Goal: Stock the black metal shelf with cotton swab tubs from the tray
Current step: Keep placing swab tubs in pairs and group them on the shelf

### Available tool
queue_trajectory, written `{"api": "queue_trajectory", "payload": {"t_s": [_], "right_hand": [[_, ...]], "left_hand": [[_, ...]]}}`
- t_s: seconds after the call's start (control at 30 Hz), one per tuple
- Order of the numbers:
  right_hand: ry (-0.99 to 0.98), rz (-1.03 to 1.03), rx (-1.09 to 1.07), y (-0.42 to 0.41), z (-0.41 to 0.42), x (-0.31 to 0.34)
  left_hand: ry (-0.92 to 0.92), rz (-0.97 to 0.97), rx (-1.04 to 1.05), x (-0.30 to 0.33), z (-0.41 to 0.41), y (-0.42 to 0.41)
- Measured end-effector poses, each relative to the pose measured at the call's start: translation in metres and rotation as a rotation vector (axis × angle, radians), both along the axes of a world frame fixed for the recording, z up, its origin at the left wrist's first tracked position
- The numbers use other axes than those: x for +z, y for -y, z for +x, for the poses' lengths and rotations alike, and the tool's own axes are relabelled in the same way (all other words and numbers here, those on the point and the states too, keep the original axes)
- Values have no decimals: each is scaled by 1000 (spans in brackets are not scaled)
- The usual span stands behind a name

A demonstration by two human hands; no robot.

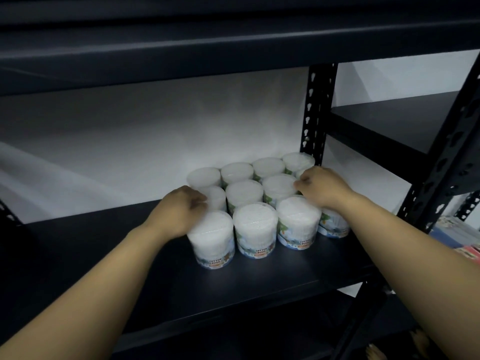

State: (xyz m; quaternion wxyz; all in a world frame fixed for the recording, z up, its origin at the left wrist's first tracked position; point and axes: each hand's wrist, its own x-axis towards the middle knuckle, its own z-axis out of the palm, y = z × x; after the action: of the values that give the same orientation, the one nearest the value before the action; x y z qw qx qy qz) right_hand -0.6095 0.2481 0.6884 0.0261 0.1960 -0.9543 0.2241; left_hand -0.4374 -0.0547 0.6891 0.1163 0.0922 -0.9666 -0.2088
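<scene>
Several clear cotton swab tubs (254, 227) stand in three tight rows on the black metal shelf (104, 255), toward its right end. My left hand (181, 210) curls round the leftmost tub of the middle row (214, 197), just behind the front-left tub (211, 240). My right hand (323, 185) grips the rightmost tub of the middle row (301, 173), which it mostly hides. The front-right tub (333, 226) sits under my right wrist. The tray is out of view.
A perforated black upright (315, 113) stands right behind the tubs. The shelf above (233, 40) hangs low overhead. A neighbouring black shelf (389, 120) lies to the right, with colourful boxes (457, 240) lower right. The left half of the shelf surface is bare.
</scene>
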Motion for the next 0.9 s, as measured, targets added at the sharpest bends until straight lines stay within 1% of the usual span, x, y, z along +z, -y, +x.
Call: {"api": "queue_trajectory", "payload": {"t_s": [0.23,0.5,0.73,0.8,0.9], "right_hand": [[-26,36,37,-3,-3,-2],[-17,4,36,-4,-5,-5],[-15,10,38,-2,-5,-3],[-46,38,86,5,-1,0],[-28,-22,215,22,8,1]], "left_hand": [[-7,23,-8,-6,1,6],[-18,5,-2,-9,3,6],[-23,57,-17,-7,7,9],[-53,64,-16,-6,8,10],[-57,71,-11,-5,10,11]]}}
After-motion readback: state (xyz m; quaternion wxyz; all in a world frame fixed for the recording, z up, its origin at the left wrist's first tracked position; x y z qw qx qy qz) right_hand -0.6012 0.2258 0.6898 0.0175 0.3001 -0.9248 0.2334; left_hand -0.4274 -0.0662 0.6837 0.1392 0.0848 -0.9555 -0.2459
